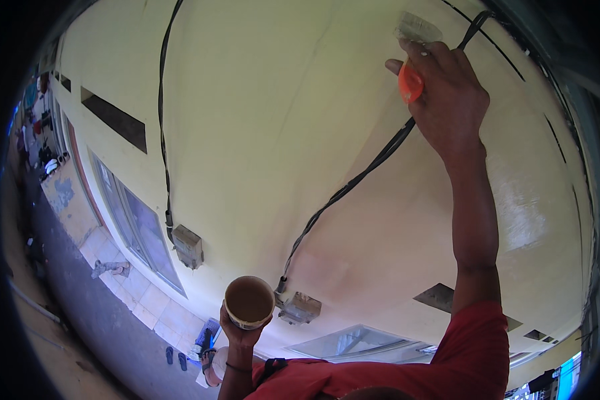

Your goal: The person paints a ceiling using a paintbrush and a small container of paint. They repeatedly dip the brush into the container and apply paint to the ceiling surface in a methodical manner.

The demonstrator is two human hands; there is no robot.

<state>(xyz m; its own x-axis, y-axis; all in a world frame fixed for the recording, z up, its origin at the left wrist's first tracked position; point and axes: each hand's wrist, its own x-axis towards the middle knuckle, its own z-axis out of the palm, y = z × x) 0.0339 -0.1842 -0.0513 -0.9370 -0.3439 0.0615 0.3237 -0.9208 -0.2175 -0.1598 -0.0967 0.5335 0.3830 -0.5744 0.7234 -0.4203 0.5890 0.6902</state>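
My right hand [447,100] is raised high against a pale yellow wall [280,133] and grips a paintbrush [412,60] with an orange handle; its pale bristles press on the wall near a black cable [353,183]. My left hand [239,333] holds a small round pot [249,302] from below, low in the picture; the pot holds tan paint. A red sleeve covers my right upper arm.
Two black cables run down the wall to grey boxes [187,246] [300,309]. Windows [137,227] and dark vents [113,119] are set in the wall. Far below lie a tiled strip, a grey street [93,313] and a pair of sandals [176,358].
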